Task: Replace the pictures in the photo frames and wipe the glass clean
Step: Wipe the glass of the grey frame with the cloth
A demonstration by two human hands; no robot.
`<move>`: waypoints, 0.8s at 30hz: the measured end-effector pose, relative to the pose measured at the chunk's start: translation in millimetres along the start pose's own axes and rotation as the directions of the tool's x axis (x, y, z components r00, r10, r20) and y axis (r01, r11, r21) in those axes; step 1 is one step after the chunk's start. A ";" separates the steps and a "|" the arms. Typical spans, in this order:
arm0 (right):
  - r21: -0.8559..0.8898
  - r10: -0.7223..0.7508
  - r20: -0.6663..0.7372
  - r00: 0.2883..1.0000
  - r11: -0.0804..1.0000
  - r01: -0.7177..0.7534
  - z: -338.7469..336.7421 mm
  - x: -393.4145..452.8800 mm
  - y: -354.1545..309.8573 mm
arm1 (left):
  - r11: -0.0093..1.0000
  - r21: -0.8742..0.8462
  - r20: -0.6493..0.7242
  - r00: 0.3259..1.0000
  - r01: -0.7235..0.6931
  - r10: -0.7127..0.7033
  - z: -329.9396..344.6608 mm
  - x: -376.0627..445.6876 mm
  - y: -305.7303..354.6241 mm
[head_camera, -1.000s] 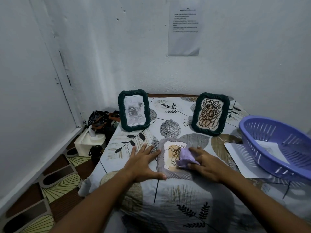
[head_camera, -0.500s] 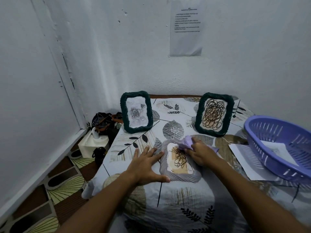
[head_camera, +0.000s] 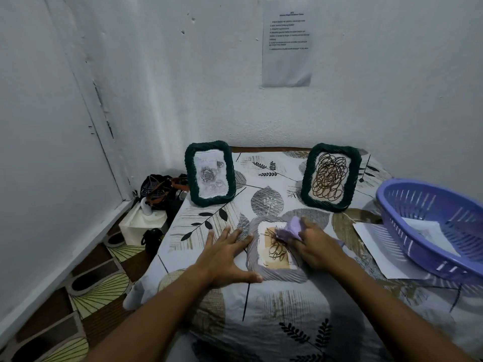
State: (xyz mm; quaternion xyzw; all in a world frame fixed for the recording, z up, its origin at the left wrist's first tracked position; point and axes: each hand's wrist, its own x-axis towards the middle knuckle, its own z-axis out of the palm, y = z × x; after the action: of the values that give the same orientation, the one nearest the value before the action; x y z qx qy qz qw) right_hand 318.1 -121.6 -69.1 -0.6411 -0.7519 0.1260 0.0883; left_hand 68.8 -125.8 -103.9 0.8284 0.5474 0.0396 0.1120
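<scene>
While lying flat on the bed (head_camera: pixel 261 322), just in front of the two upright green frames, grey frame (head_camera: pixel 277 250) under wipe. Right hand (head_camera: pixel 313 246) over its far right part, fingers curled round lilac cloth (head_camera: pixel 288 229), pressing on glass. Left hand (head_camera: pixel 224 254) flat and spread against frame's left edge, thumb along near corner, steadying. Likely light, stiff at rim, glass fragile and slick; best held by woven border, not pane. Right of frame: purple basket (head_camera: pixel 431 223) on paper sheet (head_camera: pixel 376 252).

Dim, bluish, even light. Soft shadows near the arms. Wide-angle bending at edges. Slightly soft focus throughout.
</scene>
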 end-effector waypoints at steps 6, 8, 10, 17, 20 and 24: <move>-0.020 -0.028 -0.024 0.999 0.999 0.027 12.4 39.1 -12.7 | 1.000 -0.007 -0.002 1.000 -0.008 0.008 0.4 0.8 -1.9; -0.051 -0.086 0.007 0.996 0.995 0.087 14.0 34.0 -20.1 | 1.000 -0.008 -0.003 1.000 -0.012 0.012 0.7 1.1 -2.0; -0.084 -0.147 0.059 0.987 0.985 0.152 12.3 21.9 -20.6 | 1.000 -0.013 -0.008 1.000 -0.014 0.014 0.5 0.7 -2.0; -0.159 -0.061 0.068 0.996 0.985 0.071 -9.6 5.1 1.8 | 1.000 -0.007 -0.001 1.000 -0.006 0.006 -0.6 0.1 -0.7; -0.169 -0.076 0.038 0.996 0.982 0.082 -3.6 23.3 -12.5 | 1.000 -0.009 0.001 1.000 -0.005 0.005 -0.3 0.6 -1.3; -0.129 -0.178 0.077 0.981 0.974 0.187 8.6 20.4 -24.5 | 1.000 -0.019 0.001 1.000 -0.010 0.010 -0.5 1.1 -1.8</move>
State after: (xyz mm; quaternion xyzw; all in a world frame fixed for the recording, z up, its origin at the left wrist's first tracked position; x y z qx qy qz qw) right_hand 289.2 -105.7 -70.4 -0.5695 -0.8168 0.0870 0.0313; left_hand 67.4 -124.1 -103.9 0.8300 0.5428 0.0447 0.1199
